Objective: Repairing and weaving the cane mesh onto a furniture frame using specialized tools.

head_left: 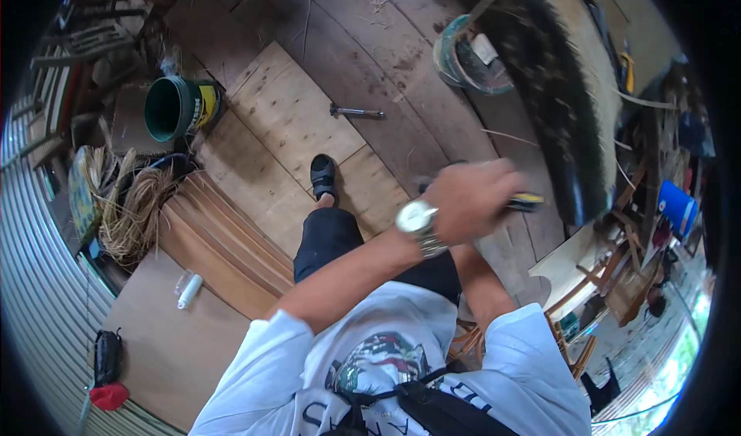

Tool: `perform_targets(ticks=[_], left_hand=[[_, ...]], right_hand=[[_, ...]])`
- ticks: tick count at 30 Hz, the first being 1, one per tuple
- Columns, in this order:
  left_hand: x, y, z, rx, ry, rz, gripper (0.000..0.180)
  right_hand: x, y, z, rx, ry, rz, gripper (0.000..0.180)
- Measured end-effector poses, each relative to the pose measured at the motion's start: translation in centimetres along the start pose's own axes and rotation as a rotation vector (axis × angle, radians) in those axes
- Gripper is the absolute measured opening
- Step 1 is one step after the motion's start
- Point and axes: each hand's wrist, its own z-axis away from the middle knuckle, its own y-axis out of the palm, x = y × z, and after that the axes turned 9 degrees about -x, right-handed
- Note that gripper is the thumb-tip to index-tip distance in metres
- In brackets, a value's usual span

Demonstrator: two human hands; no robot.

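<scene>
My left hand, with a metal-banded wristwatch, reaches across in front of me. Its fingers are curled and somewhat blurred. A black-and-yellow tool end juts out beside the fingers; its kind is not clear. My right forearm runs up beneath the left wrist, and the right hand is hidden behind the left one. Just beyond the hands, a long dark mottled piece with a pale, fibrous edge slants down from the top right. Its glossy black lower end is close to the tool.
A green bucket lies toward the left, near bundled fibre strands. Another bucket stands beside the dark piece. A metal tool rests on the plank floor. A white bottle lies on the brown board.
</scene>
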Motion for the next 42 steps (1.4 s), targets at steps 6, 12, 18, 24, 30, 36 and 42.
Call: perform_targets(ticks=[6,12,18,24,30,36,42], left_hand=[[20.4,-11.5,21.6,0.176,-1.005,-0.595,0.026],[25.2,-8.1,26.7,0.309,-1.027,-0.35,0.025],[23.1,-3.7,28.9,0.699,-0.616,-0.212,0.022],[23.1,-4.6,24.9,0.745,-0.462,-0.205,0.015],[23.7,-3.2,25.5,0.471,-0.372,-0.369,0.031],[26.6,-4.2,24.8,0.921,-0.453,-0.3,0.021],[29.6,-2.4,27.6,1.028,-0.568,-0.318,0.023]], right_hand=[[5.2,8.6,-10.6,0.123,-0.068,-0.026,0.036],[5.0,16.0,-24.2,0.177,0.009,0.079,0.039],[5.5,22.1,-36.2,0.049,-0.028,0.099,0.045],[5.3,26.0,-42.1,0.01,-0.196,0.475,0.047],[1.9,29.2,-44.8,-0.094,-0.427,0.637,0.037],[3.7,29.1,-42.3,-0.1,-0.251,0.385,0.026],[15.7,20.2,-29.1,-0.042,-0.224,-0.265,0.035]])
